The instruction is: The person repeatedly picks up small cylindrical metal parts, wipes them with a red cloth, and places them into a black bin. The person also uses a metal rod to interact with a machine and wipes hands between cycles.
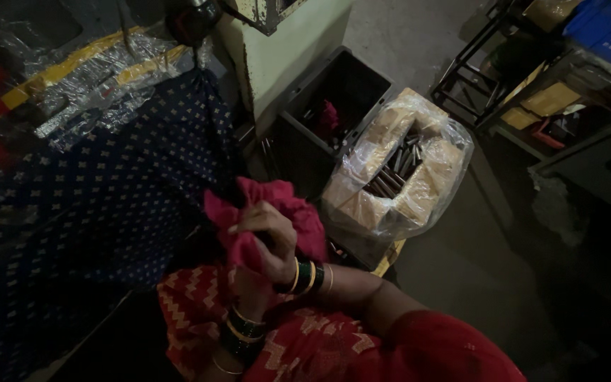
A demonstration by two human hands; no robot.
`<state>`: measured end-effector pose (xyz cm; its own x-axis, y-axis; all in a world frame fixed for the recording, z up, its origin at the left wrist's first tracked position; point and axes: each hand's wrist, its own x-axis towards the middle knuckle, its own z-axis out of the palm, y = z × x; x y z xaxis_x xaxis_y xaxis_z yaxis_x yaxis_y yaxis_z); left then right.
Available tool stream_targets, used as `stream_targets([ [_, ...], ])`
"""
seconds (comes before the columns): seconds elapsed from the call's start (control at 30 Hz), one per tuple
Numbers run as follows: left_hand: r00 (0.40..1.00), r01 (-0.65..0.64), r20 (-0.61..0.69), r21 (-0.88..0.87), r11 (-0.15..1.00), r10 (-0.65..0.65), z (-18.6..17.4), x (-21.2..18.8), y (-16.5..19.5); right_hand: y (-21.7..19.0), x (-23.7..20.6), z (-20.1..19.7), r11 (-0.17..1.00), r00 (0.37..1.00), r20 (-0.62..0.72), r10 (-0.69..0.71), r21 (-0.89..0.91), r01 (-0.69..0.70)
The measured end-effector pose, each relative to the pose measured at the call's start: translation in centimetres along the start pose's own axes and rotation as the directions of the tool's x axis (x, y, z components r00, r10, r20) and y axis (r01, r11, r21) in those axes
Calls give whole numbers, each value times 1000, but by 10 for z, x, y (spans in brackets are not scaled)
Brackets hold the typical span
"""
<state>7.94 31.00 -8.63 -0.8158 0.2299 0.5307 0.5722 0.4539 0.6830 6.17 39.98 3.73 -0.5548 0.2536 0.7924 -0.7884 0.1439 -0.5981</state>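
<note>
A crumpled red cloth (298,212) is bunched in front of me, just left of the frame's middle. My right hand (270,237), with bangles on its wrist, is closed over the top of the cloth. My left hand (249,283) comes up from below, also wearing bangles, and is mostly hidden under the cloth, gripping it from beneath. Red patterned fabric (305,339) covers my lap below the hands.
A cardboard box (369,205) lined with clear plastic holds several dark metal rods (397,166) to my right. Behind it stands a dark bin (341,92). Dark blue dotted fabric (93,198) lies at the left, with a machine base (284,49) above and metal racks (532,85) at right.
</note>
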Motion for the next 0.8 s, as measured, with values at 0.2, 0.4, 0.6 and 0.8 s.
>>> stream_targets([
  [0.2, 995, 56, 90, -189, 980, -40, 7, 1, -1, -4, 43, 12, 623, 739, 201, -643, -424, 658],
  [0.4, 979, 153, 179, -335, 930, -96, 8, 1, -1, -48, 45, 39, 940, 959, -184, -217, 227, 256],
  [0.6, 966, 238, 192, -381, 893, -175, 4, -3, -5, -51, 58, 13, 906, 993, 120, 22, 417, -71],
  [0.8, 955, 279, 208, -400, 873, -210, -10, -12, -15, -23, 47, 29, 721, 976, 165, 141, 659, -216],
])
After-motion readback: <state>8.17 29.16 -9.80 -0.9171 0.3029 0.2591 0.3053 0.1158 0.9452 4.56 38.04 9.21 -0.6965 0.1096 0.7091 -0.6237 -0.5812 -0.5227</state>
